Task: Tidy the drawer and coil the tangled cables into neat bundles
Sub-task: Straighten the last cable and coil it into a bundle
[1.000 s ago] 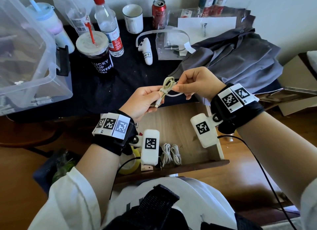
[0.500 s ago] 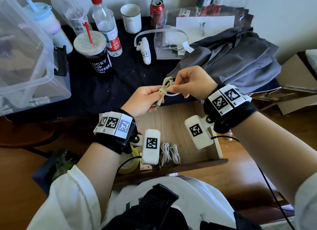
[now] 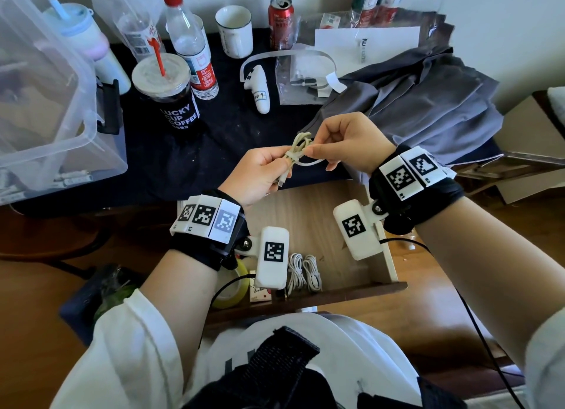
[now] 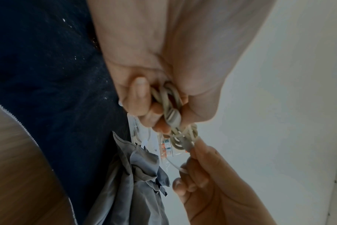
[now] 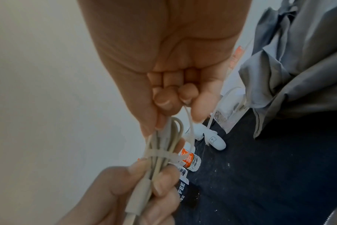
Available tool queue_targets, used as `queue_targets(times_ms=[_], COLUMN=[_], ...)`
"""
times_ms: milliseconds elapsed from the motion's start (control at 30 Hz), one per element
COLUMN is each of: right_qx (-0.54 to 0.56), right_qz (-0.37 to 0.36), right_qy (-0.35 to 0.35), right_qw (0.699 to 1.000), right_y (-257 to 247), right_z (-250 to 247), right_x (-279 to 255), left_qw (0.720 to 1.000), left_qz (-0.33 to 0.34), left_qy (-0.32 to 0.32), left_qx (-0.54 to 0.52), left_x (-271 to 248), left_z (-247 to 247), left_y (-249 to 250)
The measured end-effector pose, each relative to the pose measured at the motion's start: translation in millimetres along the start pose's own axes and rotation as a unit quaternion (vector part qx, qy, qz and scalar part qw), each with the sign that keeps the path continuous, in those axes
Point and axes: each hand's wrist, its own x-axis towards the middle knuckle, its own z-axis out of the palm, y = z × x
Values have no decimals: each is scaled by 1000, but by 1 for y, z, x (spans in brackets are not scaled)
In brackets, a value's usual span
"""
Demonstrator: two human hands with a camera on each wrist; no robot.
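Holding a beige cable bundle (image 3: 296, 153) above the open drawer (image 3: 318, 213), your left hand (image 3: 260, 176) gripped its lower part with curled fingers, a plug end hanging below. Your right hand (image 3: 345, 142) pinched the bundle's upper loops between thumb and fingertips, with a thin loose strand looping under it. A strap wrapped the bundle's middle. Two coiled white cables (image 3: 304, 272) lay near the drawer's front edge, beside a yellow tape roll (image 3: 235, 292) at its front left corner.
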Motion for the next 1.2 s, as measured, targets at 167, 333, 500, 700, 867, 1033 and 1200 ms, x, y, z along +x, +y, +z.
queue_targets(times_ms=[167,333,500,700,867,1033,1200], right_qx=[-2,21,26,23,5,-34,-66], right_qz=[2,6,9,4,1,-12,-27], right_qy=[7,22,20,14,7,31,37], right_qw=[1000,1000,999,1000,1000,999,997], right_y=[0,0,1,1,0,2,6], right_z=[-1,-1,-1,-1,-2,1,3], right_x=[0,-1,0,0,-1,1,2], left_qw=[1000,1000,1000,1000,1000,1000,1000], left_qz=[2,4,-2,-1,2,1,1], left_qy=[1,-2,-1,-2,-16,-17,-20], left_qx=[2,-8,-16,-16,2,3,-11], left_x=[0,1,1,0,0,2,4], left_z=[-1,0,0,-1,-1,1,5], left_y=[2,3,2,1,3,5,7])
